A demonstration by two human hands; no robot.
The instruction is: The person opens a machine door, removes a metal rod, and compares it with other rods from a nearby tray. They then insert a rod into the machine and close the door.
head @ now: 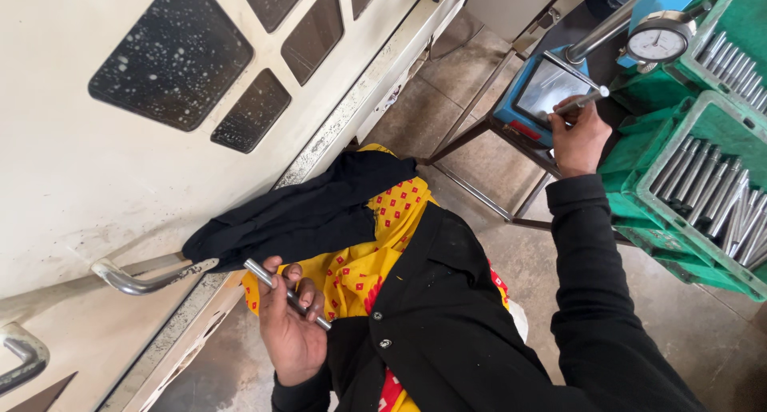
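Left hand: your left hand [292, 320] is curling its fingers around a slim metal rod [286, 294], gripping it near the middle so both ends are sticking out free; held this way it is staying level and clear of your lap.
Left arm pose: you are keeping the arm tucked low against your body, palm turned up, wrist bent back toward the cream machine door [96, 188].
Right hand: your right hand [579, 136] is pinching a second rod [582, 101] between thumb and fingers, closed on its lower part, with the tip pointing up and to the right.
Right arm pose: you are stretching the black-sleeved arm forward and out, well apart from the left hand, so the rod's tip is reaching toward the dial gauge [657, 41].
Gauge stand: the blue block with a glossy plate [547, 85] is sitting just beside your right hand, under the gauge, probably so a rod can be laid there within easy reach.
Rod supply: the green crate [663, 152] is holding many like rods side by side, close to your right arm.
Lap: a black cloth [304, 212] is lying over the yellow patterned fabric [383, 244], near the left hand.
Door handle: a curved metal handle [136, 280] is lying left of the held rod, not touching it.
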